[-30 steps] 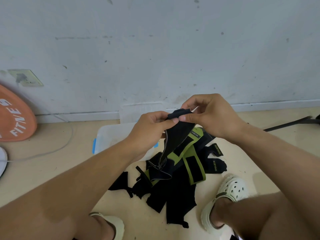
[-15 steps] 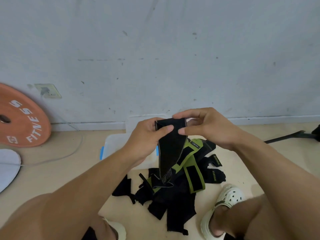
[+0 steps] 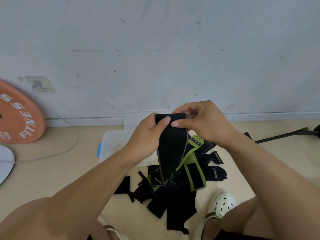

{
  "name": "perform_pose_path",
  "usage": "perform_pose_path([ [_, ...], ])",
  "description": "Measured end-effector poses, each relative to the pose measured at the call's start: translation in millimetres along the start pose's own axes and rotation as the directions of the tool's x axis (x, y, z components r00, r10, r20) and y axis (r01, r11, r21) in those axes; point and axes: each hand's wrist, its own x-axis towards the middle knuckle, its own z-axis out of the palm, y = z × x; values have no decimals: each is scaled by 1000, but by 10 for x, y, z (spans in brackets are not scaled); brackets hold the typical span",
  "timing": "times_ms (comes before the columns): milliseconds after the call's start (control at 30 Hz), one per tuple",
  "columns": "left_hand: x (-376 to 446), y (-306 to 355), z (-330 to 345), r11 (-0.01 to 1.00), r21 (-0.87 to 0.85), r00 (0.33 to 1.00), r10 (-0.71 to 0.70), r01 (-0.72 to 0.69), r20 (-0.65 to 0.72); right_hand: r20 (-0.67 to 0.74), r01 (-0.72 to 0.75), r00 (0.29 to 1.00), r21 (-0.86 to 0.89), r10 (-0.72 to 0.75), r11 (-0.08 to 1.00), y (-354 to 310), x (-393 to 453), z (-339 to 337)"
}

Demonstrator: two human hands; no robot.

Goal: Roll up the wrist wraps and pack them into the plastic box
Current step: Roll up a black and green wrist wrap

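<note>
Since half a second ago both hands have drawn the black wrist wrap (image 3: 171,149) a touch higher and squared up its top edge, so the strap is now hanging flatter and straighter beneath the grip.

Below the grip, the pile of wrist wraps (image 3: 176,189) is lying on the floor (image 3: 52,172), black ones tangled with green-edged ones, a label or two showing. Behind and under the left wrist, the clear plastic box (image 3: 110,144) with its blue latch is sitting open, just beside that pile; what is inside is hidden from this angle.

Now the hands. The left hand (image 3: 143,139) is pinching the top left corner, thumb on the near face, fingers curled behind. The right hand (image 3: 202,123) is pinching the top right corner the same way, thumb tip nearly meeting the left thumb across the strap. Both are clamped on the wrap, nothing slack up there.

This looks like the start of the roll. My advice: keep the two corners level, turn the top edge over tightly toward the near face, and let the hanging tail feed up under its own weight. A skewed first turn will probably spiral into a cone. The tapered end with the stitching should finish outermost, so it can close the roll before it goes into the box.
</note>
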Motion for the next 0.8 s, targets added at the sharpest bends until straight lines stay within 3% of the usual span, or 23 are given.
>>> perform_pose_path([
  [200,241,-18,-38,959,-243,989,-139,147,51,-123,114,985,-63,-121,992,143,258,105],
  [333,365,-83,-57,926,-315,976,-217,209,10,-122,102,987,-13,-103,995,240,299,168],
  [567,387,-181,-90,968,-191,987,-162,163,21,46,-65,997,136,59,988,292,280,95],
  [800,351,-200,-52,987,-137,996,-90,89,-3,103,-90,992,103,79,991,354,252,73],
])
